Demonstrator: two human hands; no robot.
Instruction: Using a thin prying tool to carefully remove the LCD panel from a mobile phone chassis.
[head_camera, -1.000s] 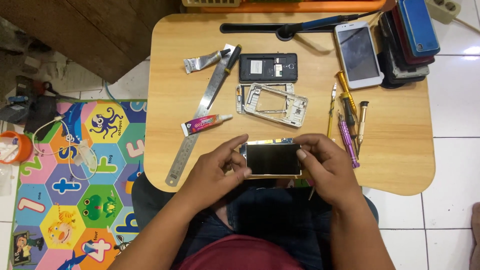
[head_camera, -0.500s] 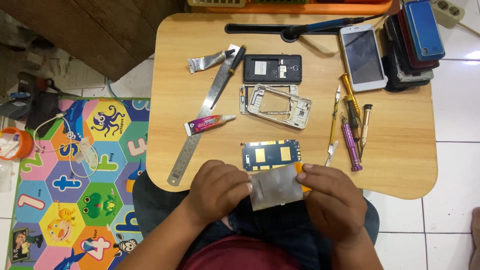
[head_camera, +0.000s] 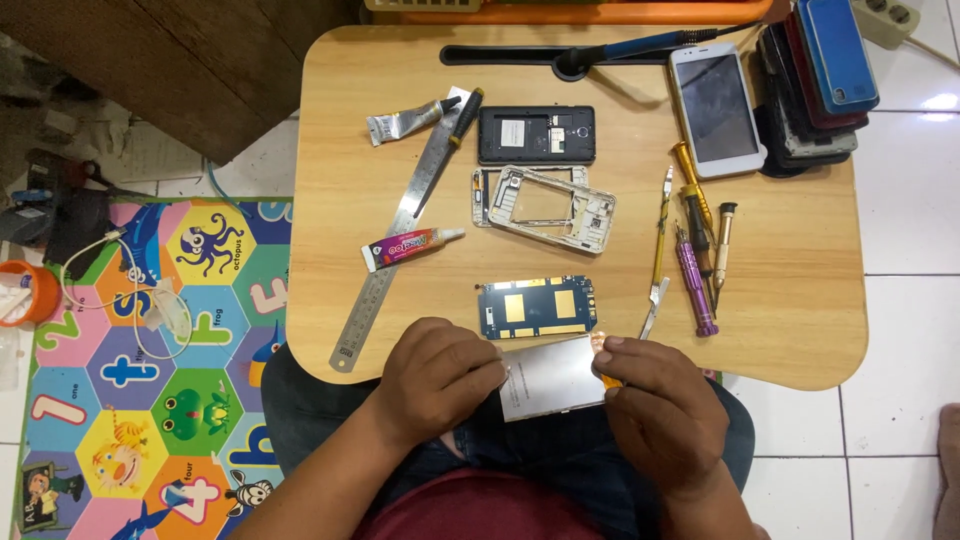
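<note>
Both my hands hold a flat silver phone screen panel (head_camera: 548, 378) at the near edge of a small wooden table (head_camera: 800, 300). My left hand (head_camera: 435, 375) pinches its left edge, my right hand (head_camera: 655, 405) pinches its right edge by an orange flex strip. Just beyond the panel lies a blue circuit board (head_camera: 538, 307) with gold patches, flat on the table and apart from my hands.
On the table lie a pale phone frame (head_camera: 545, 205), a black phone back (head_camera: 535, 135), a steel ruler (head_camera: 400, 240), two glue tubes (head_camera: 408, 245), several screwdrivers (head_camera: 695, 260), a white phone (head_camera: 715, 105) and stacked phones (head_camera: 820, 70). A colourful play mat (head_camera: 150, 370) lies at left.
The assembly I held over the table has come apart: the blue circuit board now lies on the table and I have drawn the silver panel back toward me.
</note>
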